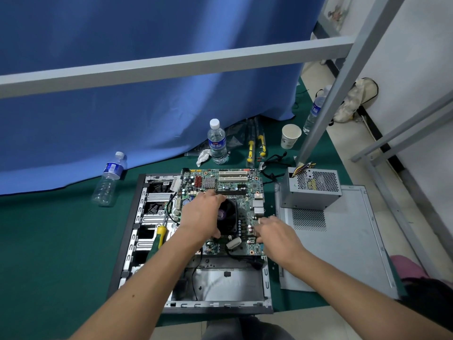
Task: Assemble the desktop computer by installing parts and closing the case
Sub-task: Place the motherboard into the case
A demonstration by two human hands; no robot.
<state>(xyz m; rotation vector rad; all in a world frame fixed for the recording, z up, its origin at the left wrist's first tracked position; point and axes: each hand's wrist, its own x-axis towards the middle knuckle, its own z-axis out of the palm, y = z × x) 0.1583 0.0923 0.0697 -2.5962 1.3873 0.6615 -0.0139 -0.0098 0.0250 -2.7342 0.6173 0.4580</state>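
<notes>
Gripping the black cooler fan (229,217) with my left hand (199,217), fingers curled over its far edge and thumb hooked under the near side. The fan sits on the green motherboard (228,182), and the board lies inside the open computer case (215,280), which rests flat on the green mat (54,241).

My right hand (277,235) is at the board's right edge, fingers bent down onto it near the small connectors; whether they pinch anything I cannot tell.

A screwdriver (158,238) with a yellow and green handle lies in the left part of the case, over the drive bays. The power supply (311,187), a grey box with coloured wires, stands on the loose side panel (343,241) just right of the case.

Beyond the case: an upright water bottle (217,142) with a crumpled tissue (203,157) beside it, another bottle (109,179) leaning against the blue curtain (147,94), and a paper cup (290,136).
</notes>
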